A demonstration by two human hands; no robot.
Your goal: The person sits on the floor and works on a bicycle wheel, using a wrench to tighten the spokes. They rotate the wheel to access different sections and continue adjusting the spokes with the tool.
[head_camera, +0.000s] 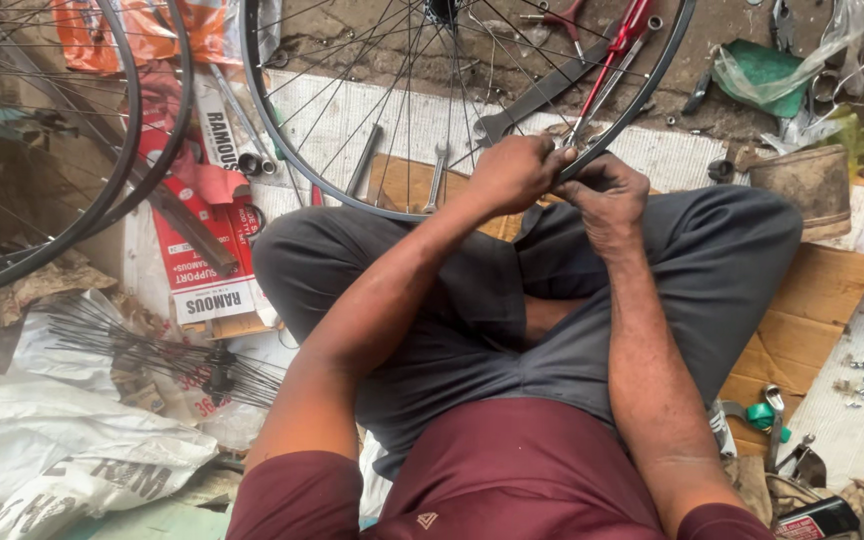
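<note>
- Left hand (pixel 514 172) closed on bicycle wheel rim (pixel 297 160), fingers pinching at a spoke end.
- Right hand (pixel 607 195) touching alongside, fingers curled on the rim; the wheel rises away from both hands.

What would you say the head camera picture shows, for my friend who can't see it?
A person sitting cross-legged in grey trousers holds the rim of a spoked bicycle wheel with both hands, left hand and right hand close together. A bundle of loose spokes, a second wheel and hand tools lie around.
</note>
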